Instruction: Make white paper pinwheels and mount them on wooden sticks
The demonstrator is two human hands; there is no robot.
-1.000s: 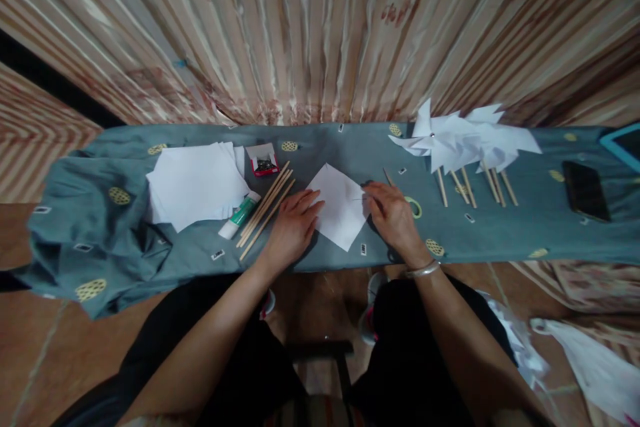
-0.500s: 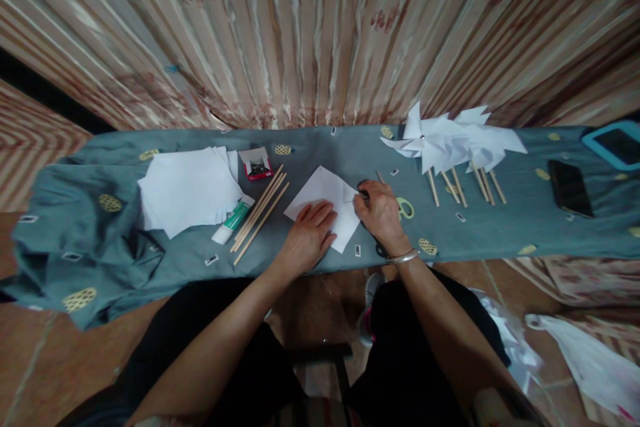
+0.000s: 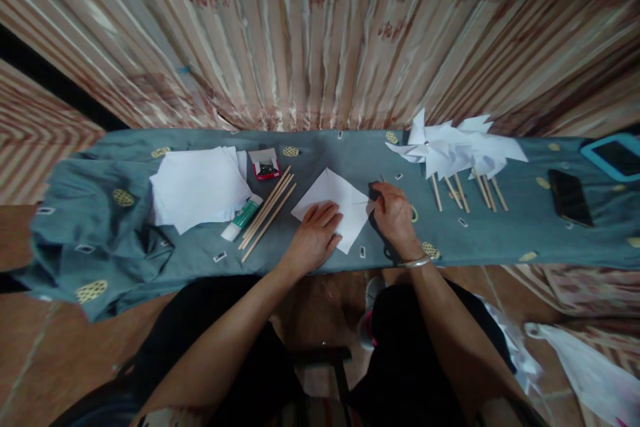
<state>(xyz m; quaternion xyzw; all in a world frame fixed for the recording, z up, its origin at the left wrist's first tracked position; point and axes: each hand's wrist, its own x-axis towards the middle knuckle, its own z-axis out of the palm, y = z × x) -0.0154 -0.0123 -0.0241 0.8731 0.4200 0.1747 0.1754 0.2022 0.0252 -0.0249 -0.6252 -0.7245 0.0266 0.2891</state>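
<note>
A square white sheet of paper (image 3: 350, 193) lies cornerwise on the cloth, with short lines at its top and right corners. My left hand (image 3: 316, 233) rests flat on its lower left part, fingers spread. At the right corner, my right hand (image 3: 395, 215) is closed, with a small dark thing at its fingertips that is too unclear to name. Partly behind that hand shows the yellow-green handle of a pair of scissors (image 3: 415, 214). A dark loop lies by the right wrist.
Left are a stack of white paper (image 3: 200, 187), a small red box (image 3: 267, 170), a green-and-white tube (image 3: 243, 219) and several wooden sticks (image 3: 269, 222). Right lie several paper pinwheels (image 3: 455, 147), a phone (image 3: 570, 197) and a blue-framed device (image 3: 595, 148). A curtain (image 3: 320, 47) hangs behind.
My right hand has shifted slightly right, to the outer edge of the paper's right corner, covering more of the scissors. My left hand stays on the sheet. The whole view has shifted slightly.
</note>
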